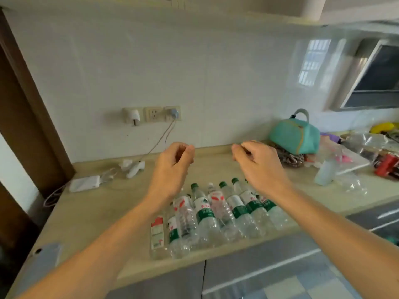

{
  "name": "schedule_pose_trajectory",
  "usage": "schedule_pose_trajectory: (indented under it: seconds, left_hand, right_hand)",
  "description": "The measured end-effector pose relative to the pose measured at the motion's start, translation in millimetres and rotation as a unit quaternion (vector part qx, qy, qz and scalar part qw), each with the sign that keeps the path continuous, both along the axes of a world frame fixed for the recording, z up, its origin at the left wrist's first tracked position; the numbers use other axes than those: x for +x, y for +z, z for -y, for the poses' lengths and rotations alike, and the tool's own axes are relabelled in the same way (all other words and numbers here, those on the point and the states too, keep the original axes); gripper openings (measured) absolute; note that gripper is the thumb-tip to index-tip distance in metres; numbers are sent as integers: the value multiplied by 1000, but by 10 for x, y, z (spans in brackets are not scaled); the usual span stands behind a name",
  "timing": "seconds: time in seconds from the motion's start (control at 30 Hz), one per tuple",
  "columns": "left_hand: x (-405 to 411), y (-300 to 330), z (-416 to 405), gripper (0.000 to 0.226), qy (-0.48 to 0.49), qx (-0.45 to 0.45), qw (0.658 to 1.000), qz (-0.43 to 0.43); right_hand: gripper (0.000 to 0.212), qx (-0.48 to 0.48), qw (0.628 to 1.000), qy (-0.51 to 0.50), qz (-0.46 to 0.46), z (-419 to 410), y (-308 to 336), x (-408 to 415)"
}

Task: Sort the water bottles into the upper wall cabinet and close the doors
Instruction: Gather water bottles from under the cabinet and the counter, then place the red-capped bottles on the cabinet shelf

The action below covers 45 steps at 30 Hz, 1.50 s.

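Note:
Several clear plastic water bottles (pixel 207 216) lie side by side near the counter's front edge, some with green labels and caps, some with red-and-white labels. My left hand (pixel 172 167) hovers above their left end, fingers loosely curled and holding nothing. My right hand (pixel 259 162) hovers above the right end, fingers also loosely curled and holding nothing. Only the underside of the upper wall cabinet (pixel 216 9) shows at the top edge; its doors are out of view.
On the beige counter (pixel 97 212) lie a white power bank (pixel 85 184) and chargers with cables at the left. A teal bag (pixel 295 134), plastic bags and clutter fill the right. A range hood (pixel 375 78) hangs at right. A phone (pixel 46 257) sits at the front left.

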<state>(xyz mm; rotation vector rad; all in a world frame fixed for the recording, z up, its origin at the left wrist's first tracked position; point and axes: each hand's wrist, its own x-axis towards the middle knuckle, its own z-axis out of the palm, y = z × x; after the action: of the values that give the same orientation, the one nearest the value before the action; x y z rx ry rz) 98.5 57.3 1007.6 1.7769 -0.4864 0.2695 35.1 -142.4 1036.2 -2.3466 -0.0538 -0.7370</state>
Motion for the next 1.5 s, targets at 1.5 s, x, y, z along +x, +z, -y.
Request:
schedule_pose_trajectory:
  seconds: [1.5]
  left_hand:
    - [-1162,-10352,419,94,-54,361,828,-426]
  right_hand:
    - [70,71,852,-113,-507,9,-10561,-1385]
